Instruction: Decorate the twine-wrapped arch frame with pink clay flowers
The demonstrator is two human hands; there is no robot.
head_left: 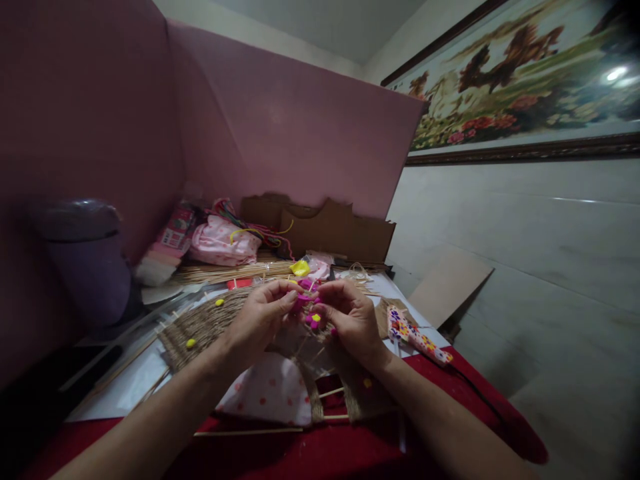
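Magenta trim piece (306, 298): held just above the woven mat (200, 327), between both hands, over the middle of the desk (350, 453).

Left hand (263, 319): thumb and forefinger closed narrow on the left side of the magenta trim piece.

Right hand (350, 319): fingertips closed narrow on its right side. How firm this grip is cannot be told, because the fingers hide the contact.

A cluster of magenta and yellow beads (314, 321) sits just below the grip, between the two hands.

Probable faults and causes:

1. Dropped piece. The piece is small and each pinch covers little of it. A slip would likely send it into the mat weave or among the thin sticks (250, 432), where it would be hard to find in this dim light.
2. Displaced parts. Loose yellow dots (191, 343) lie on the mat beside the left forearm. A sweep of that forearm could knock them off.
3. Knocked tool. A floral-patterned object (417, 340) lies just beside the right wrist, near the desk edge. An outward wrist movement could push it over.
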